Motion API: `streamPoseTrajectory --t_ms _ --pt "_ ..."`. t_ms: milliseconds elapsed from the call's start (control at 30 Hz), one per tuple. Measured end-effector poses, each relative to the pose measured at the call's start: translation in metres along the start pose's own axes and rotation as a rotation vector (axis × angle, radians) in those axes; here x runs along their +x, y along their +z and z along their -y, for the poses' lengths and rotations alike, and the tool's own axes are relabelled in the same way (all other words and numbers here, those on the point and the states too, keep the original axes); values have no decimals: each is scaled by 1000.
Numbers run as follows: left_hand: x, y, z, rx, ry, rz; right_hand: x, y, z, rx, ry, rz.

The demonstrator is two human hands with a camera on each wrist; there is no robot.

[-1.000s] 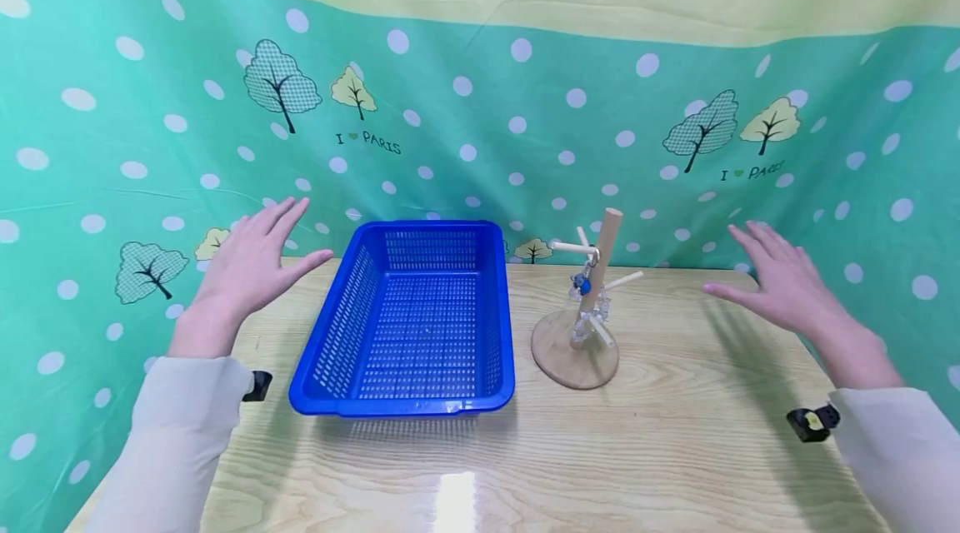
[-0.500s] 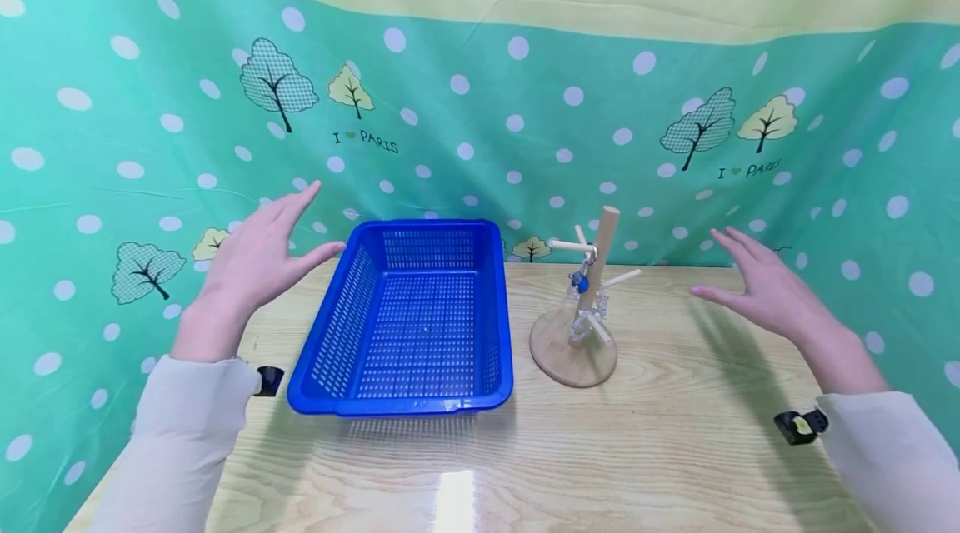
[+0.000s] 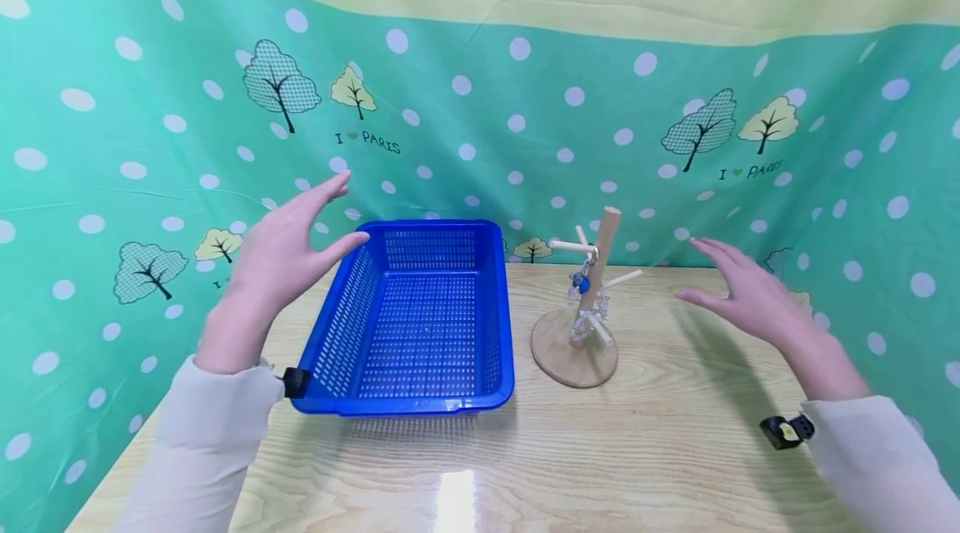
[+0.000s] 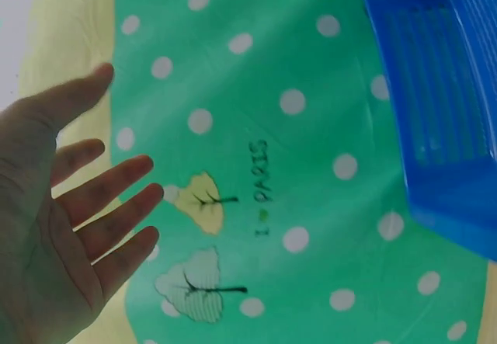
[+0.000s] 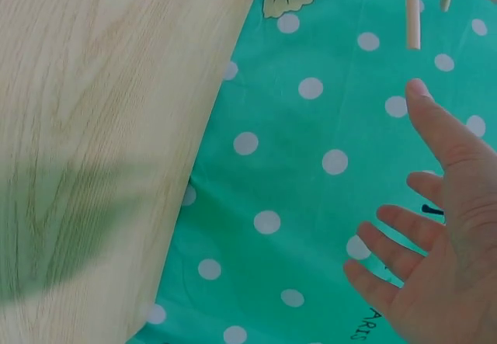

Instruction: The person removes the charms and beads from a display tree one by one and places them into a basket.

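While poised in the air above the worktop (image 3: 637,450), holds nothing in the left hand (image 3: 281,258) or the right hand (image 3: 753,296). Spreads the left thumb wide of the other fingers (image 4: 120,181), with gaps among these; parts the right thumb and fingers in the same loose way. Has the left fingers near the far left corner of the blue plastic basket (image 3: 405,407), overlapping its rim in the head view; cannot tell from this whether above or beside it. Has the right fingers to the right of the wooden peg stand (image 3: 596,276), apart from it, with the thumb pointing toward its pegs. Find the stand on its round base just right of the basket, near the back of the worktop. Note a blue bead piece (image 3: 582,285) hanging at an upper peg and clear beaded strands (image 3: 583,323) around the lower ones, too small to tell in detail. Note also one peg jutting toward the right hand, and the basket standing between the left hand and the stand. See behind everything a green dotted cloth (image 3: 442,133) printed with trees.
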State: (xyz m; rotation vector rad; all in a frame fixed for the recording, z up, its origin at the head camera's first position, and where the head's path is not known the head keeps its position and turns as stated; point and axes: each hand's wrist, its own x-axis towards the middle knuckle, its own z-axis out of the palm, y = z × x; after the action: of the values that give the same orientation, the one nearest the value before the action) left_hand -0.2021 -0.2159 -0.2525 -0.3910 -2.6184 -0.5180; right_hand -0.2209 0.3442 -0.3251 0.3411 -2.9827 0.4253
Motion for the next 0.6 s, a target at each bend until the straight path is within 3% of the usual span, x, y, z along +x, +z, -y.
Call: streamPoseTrajectory --t_ms 267,600 --pt "-4 8 -20 -90 75 -142 0 7 9 33 -4 8" --pt "-7 32 -41 -241 116 -149 3 21 17 107 -103 -116"
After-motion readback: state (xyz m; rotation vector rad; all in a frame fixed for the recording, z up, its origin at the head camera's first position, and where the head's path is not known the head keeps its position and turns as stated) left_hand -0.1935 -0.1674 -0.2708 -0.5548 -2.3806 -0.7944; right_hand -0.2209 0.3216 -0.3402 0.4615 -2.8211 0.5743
